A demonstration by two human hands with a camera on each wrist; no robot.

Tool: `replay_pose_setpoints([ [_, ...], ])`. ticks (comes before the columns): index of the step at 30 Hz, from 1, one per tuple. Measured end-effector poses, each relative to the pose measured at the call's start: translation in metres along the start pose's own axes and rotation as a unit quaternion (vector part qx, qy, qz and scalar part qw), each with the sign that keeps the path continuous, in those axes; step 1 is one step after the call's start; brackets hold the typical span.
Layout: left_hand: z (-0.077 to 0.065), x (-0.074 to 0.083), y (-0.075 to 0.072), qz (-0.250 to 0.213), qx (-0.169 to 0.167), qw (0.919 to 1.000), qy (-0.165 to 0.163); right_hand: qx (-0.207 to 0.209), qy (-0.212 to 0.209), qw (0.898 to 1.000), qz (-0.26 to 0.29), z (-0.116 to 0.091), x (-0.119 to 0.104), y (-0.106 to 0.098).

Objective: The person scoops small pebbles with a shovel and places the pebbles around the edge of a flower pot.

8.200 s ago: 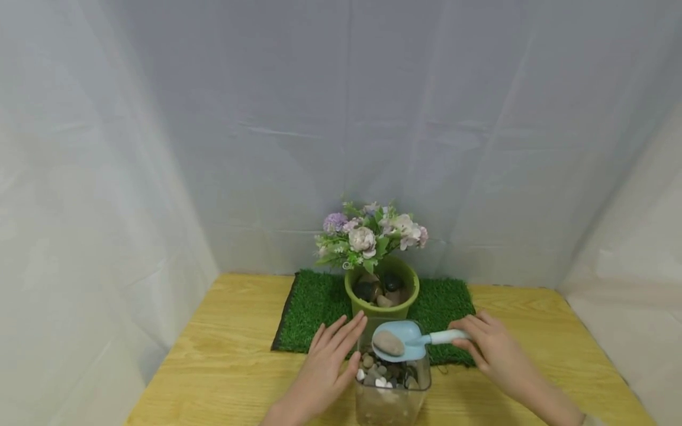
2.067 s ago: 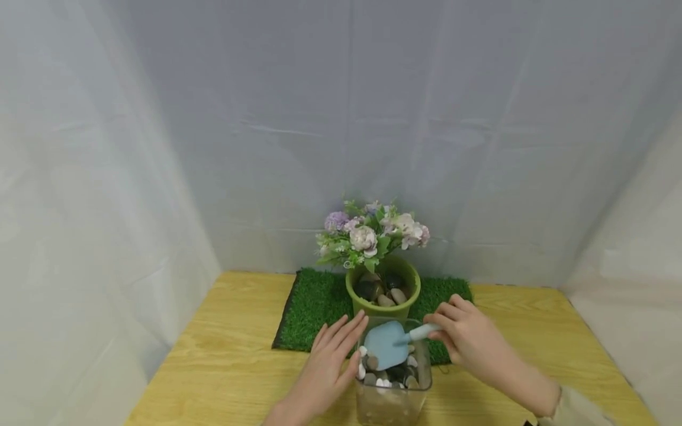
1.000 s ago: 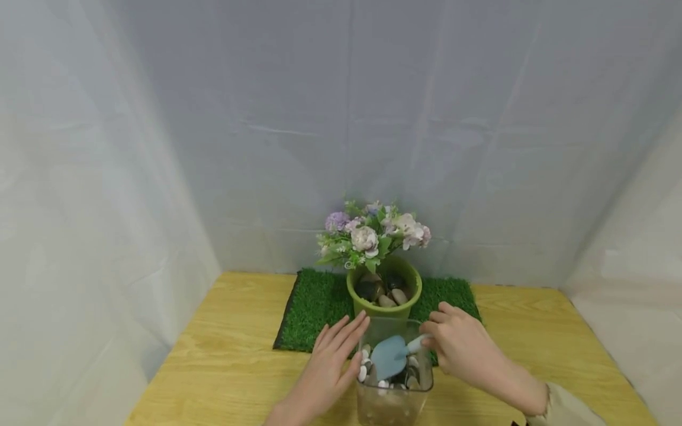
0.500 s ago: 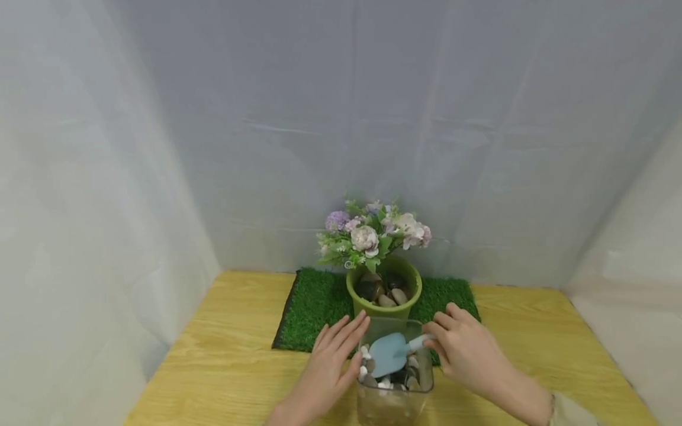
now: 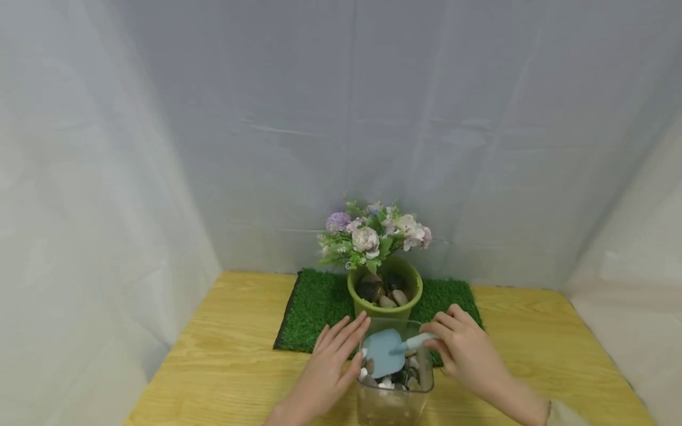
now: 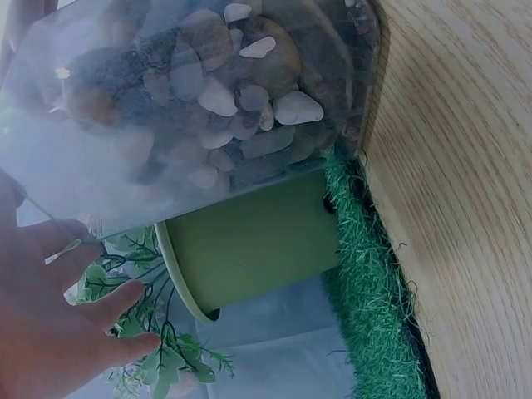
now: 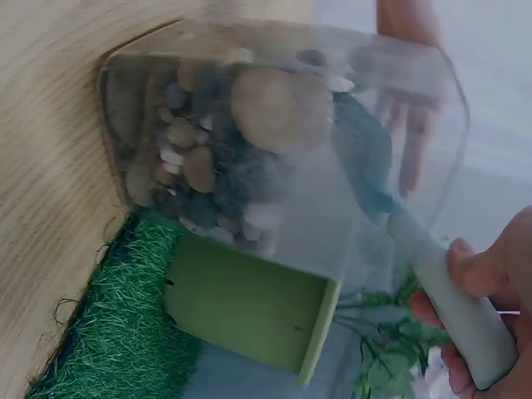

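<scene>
In the head view my right hand (image 5: 469, 352) grips the pale handle of a small light-blue hand trowel (image 5: 385, 353). Its blade is inside a clear plastic container (image 5: 394, 405), low over mixed pebbles (image 5: 411, 373). Through the wall in the right wrist view, the trowel's blade (image 7: 364, 158) slants down at the top of the stones, with a large tan stone (image 7: 278, 108) beside it. My left hand (image 5: 327, 367) rests along the container's left side, fingers extended at the rim. The left wrist view shows white pebbles (image 6: 298, 108) through the wall.
Just behind the container stands a green flowerpot (image 5: 383, 312) with several large stones inside and artificial flowers (image 5: 367, 239) above. It sits on a green artificial grass mat (image 5: 319, 307) on the wooden table (image 5: 224, 343). Pale sheeting (image 5: 341, 130) hangs behind and at both sides.
A tan stone on the trowel's blade earliest is gone from it, and one more tan stone shows in the flowerpot. Lately the blade shifts about among the pebbles, slightly leftward. The left hand stays put.
</scene>
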State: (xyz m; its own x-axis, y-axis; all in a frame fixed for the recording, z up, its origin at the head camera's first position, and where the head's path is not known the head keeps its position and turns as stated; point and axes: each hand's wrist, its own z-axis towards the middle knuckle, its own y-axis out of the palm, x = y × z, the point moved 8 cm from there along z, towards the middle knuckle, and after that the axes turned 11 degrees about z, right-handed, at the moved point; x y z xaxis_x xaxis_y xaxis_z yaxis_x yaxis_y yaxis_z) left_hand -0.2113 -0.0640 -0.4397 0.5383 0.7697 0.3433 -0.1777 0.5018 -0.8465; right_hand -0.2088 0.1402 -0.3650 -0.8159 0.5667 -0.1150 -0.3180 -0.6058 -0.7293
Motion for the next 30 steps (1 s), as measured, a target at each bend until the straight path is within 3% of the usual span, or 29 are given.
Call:
replay_pose_setpoints([
  [6,-0.001,0.001,0.001,-0.01,-0.002,0.9999,-0.001,-0.019,0.105,0.994,0.04,-0.006,0.021,-0.006],
  [11,-0.001,0.001,0.0,-0.008,0.001,1.0,0.0,-0.046,0.159,0.983,0.079,-0.012,0.031,-0.006],
  [20,0.0,0.001,0.001,-0.004,0.004,1.0,0.006,-0.026,0.146,0.983,0.106,-0.021,0.037,-0.01],
  [30,0.0,-0.001,0.0,-0.005,-0.002,1.0,-0.001,-0.002,0.17,0.979,0.116,-0.035,0.045,-0.02],
])
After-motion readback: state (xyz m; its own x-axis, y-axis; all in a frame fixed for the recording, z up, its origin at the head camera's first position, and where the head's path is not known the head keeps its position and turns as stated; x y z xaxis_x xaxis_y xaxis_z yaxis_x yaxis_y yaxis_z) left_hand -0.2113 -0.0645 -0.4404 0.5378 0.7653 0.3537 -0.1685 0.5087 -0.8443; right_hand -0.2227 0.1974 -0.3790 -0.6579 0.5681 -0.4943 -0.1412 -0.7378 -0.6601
